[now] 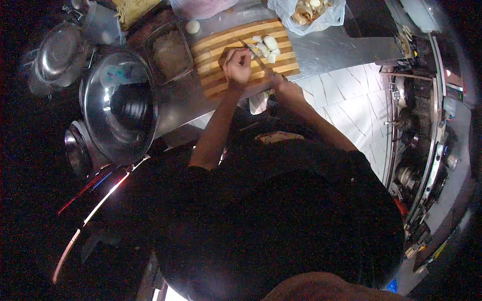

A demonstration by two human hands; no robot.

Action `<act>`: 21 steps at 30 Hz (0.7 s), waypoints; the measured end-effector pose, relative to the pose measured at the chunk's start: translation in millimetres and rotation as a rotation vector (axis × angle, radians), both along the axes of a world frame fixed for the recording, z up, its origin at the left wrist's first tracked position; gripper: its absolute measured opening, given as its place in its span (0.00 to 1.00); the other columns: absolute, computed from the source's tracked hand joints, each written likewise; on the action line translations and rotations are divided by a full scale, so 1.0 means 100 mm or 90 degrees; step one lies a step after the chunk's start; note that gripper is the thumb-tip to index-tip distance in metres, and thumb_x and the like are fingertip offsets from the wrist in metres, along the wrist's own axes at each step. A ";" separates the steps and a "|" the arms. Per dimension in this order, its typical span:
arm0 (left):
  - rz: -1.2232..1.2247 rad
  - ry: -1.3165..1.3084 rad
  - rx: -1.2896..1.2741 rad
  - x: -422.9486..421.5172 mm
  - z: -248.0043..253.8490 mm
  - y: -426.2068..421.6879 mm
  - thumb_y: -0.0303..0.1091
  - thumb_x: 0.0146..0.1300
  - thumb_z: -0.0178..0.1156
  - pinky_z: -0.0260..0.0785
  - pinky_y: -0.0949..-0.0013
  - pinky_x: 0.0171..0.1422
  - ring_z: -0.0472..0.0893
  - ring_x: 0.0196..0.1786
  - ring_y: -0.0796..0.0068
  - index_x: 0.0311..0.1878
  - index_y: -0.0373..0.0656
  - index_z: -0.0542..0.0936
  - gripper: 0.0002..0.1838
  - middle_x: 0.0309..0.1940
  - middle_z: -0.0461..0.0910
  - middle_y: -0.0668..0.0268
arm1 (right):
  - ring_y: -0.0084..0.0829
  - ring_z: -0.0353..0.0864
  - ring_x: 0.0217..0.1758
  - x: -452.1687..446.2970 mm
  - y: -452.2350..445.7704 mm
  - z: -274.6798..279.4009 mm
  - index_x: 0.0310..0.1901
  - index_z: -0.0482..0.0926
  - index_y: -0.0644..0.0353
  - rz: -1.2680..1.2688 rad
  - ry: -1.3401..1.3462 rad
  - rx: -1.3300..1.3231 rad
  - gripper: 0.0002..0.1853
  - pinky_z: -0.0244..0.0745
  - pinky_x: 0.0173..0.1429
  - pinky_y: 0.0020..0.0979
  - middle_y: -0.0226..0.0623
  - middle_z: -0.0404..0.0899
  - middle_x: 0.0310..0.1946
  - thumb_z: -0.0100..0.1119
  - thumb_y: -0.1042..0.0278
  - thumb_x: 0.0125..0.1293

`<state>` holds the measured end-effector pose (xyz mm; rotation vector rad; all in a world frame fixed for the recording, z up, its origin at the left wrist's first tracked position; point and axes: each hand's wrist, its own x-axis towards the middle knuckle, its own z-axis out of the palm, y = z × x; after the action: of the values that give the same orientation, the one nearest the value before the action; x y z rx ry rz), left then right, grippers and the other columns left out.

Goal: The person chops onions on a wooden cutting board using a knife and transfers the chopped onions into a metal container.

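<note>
- We see a knife (261, 63) in our right hand (287, 89), blade slanting over the board.
- We see white, cut chunks (270, 43) clustered beside the blade.
- Our striped board (211, 56) lies flat on the desk (331, 50).

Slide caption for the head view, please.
The right hand holds a knife over a striped board, near white pieces and the left hand.

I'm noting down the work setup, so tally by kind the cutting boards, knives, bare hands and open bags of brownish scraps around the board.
Cutting board: 1
Knife: 1
Bare hands: 2, the left hand and the right hand
Open bag of scraps: 1
Total: 5
</note>
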<state>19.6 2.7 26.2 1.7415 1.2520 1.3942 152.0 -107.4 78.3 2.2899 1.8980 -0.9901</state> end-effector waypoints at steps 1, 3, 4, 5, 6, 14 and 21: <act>0.005 -0.014 -0.006 0.00 0.00 0.01 0.26 0.48 0.67 0.72 0.69 0.41 0.80 0.31 0.67 0.27 0.42 0.81 0.04 0.28 0.82 0.62 | 0.57 0.79 0.40 0.02 0.01 0.02 0.52 0.64 0.59 -0.023 0.027 0.014 0.17 0.73 0.43 0.53 0.57 0.79 0.34 0.43 0.60 0.66; 0.010 -0.041 -0.021 0.02 0.01 -0.01 0.26 0.48 0.67 0.72 0.69 0.41 0.80 0.31 0.66 0.27 0.42 0.81 0.04 0.28 0.81 0.62 | 0.59 0.78 0.37 0.08 0.00 0.13 0.53 0.65 0.59 -0.075 0.080 0.039 0.18 0.71 0.41 0.54 0.59 0.78 0.29 0.46 0.58 0.66; 0.007 -0.035 -0.009 0.02 0.03 0.00 0.26 0.48 0.67 0.72 0.69 0.41 0.80 0.31 0.66 0.27 0.42 0.81 0.04 0.28 0.82 0.62 | 0.59 0.78 0.37 0.10 0.00 0.19 0.52 0.66 0.59 -0.076 0.078 0.038 0.18 0.71 0.41 0.54 0.59 0.78 0.29 0.46 0.58 0.66; 0.006 -0.028 0.001 0.01 0.05 -0.01 0.26 0.48 0.68 0.72 0.69 0.41 0.80 0.31 0.66 0.27 0.42 0.81 0.04 0.28 0.82 0.62 | 0.59 0.78 0.37 0.12 0.00 0.25 0.51 0.66 0.58 -0.076 0.076 0.036 0.17 0.70 0.41 0.54 0.59 0.78 0.29 0.46 0.57 0.66; 0.005 -0.022 0.010 0.00 0.04 -0.02 0.27 0.48 0.68 0.72 0.69 0.41 0.81 0.32 0.66 0.27 0.41 0.80 0.05 0.29 0.82 0.62 | 0.60 0.77 0.37 0.13 -0.01 0.30 0.51 0.67 0.58 -0.074 0.075 0.033 0.17 0.70 0.41 0.54 0.60 0.78 0.29 0.46 0.57 0.67; 0.003 0.002 0.019 -0.03 -0.03 0.01 0.27 0.48 0.68 0.72 0.67 0.42 0.81 0.34 0.65 0.27 0.42 0.81 0.05 0.30 0.82 0.61 | 0.56 0.79 0.39 0.14 -0.11 0.46 0.51 0.63 0.58 -0.041 0.059 -0.067 0.18 0.73 0.43 0.53 0.55 0.79 0.33 0.49 0.57 0.64; 0.021 0.016 0.012 -0.03 -0.02 0.01 0.27 0.47 0.68 0.71 0.69 0.39 0.80 0.31 0.66 0.29 0.43 0.82 0.05 0.28 0.82 0.62 | 0.56 0.79 0.40 0.07 -0.11 0.32 0.51 0.63 0.58 -0.033 0.064 0.007 0.17 0.72 0.44 0.53 0.55 0.79 0.34 0.48 0.60 0.64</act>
<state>16.6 3.4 23.7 1.7630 1.2902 1.4116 158.6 -118.8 110.3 2.3492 1.8937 -1.1246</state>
